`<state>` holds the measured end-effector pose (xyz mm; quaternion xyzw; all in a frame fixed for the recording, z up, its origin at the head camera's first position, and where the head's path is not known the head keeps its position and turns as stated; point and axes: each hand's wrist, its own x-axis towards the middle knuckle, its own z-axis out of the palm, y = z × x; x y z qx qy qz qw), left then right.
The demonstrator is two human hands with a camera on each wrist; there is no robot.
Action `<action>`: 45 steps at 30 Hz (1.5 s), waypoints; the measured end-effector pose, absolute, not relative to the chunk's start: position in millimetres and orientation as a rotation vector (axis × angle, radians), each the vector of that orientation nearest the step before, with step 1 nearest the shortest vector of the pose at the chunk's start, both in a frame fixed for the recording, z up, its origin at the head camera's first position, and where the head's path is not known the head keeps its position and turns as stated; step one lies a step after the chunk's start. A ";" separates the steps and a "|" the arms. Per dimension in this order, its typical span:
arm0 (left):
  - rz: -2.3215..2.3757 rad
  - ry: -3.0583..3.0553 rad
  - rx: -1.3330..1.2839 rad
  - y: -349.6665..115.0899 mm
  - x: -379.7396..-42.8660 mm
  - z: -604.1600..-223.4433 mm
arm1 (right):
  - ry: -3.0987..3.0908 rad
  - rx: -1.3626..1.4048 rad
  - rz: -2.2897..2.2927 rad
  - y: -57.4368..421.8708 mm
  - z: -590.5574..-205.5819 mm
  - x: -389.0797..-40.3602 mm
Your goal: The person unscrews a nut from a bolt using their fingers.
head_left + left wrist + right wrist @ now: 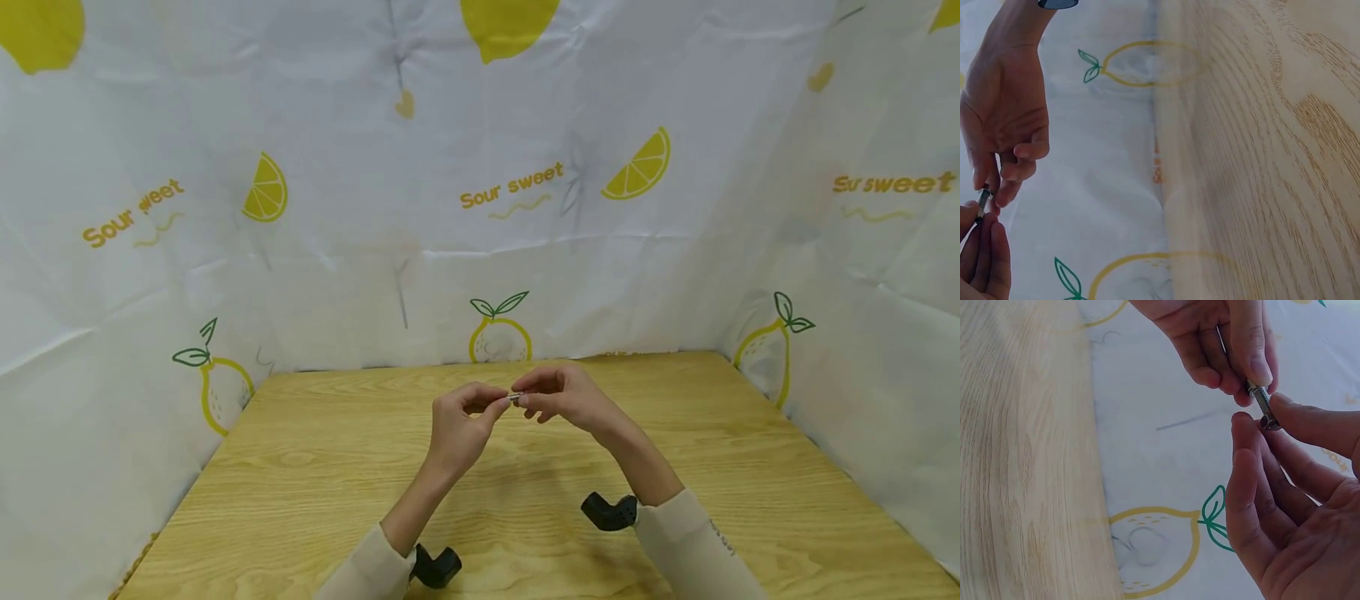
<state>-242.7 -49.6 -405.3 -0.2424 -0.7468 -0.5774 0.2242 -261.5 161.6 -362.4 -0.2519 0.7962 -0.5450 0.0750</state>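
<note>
While both hands are raised over the table (300, 483), they meet on one small metal screw (1261, 400), which sits right between the fingertips. Left hand (459, 427) pinches one end, thumb against fingertips. Right hand (573, 404) pinches the other end, thumb against the wider piece there; can't tell if that's a head or a nut. Bare thread shows between the two thumbs. Right hand's spare fingers are half bent, just beside the screw. Light sleeves (697, 550) on both arms, behind the hands. Black angled piece (609, 512) on the inner side of the right cuff, matching black piece (437, 567) at the left cuff, both nearer the body than the hands. Beyond the hands and to either side of them, white lemon-print sheet (337, 283) hangs around the table.
</note>
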 end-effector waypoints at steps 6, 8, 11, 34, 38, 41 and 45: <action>-1.586 -2.064 -0.664 -49.7 -242.7 -405.5 | 2.387 -0.755 -1.606 162.0 -359.8 -260.5; -1.579 -2.058 -0.670 -49.9 -242.7 -405.9 | 2.390 -0.752 -1.620 161.3 -359.4 -260.4; -1.573 -2.050 -0.678 -50.3 -242.6 -406.3 | 2.397 -0.756 -1.642 160.3 -359.6 -260.3; -1.586 -2.064 -0.656 -50.2 -241.9 -405.8 | 2.376 -0.774 -1.678 161.1 -361.3 -259.9; -1.583 -2.065 -0.656 -49.8 -242.1 -405.3 | 2.378 -0.769 -1.649 161.7 -360.8 -259.3; -1.585 -2.065 -0.656 -49.6 -242.3 -404.9 | 2.373 -0.758 -1.623 162.2 -360.1 -259.5; -1.583 -2.066 -0.659 -49.4 -242.9 -405.3 | 2.361 -0.765 -1.640 162.3 -361.0 -260.6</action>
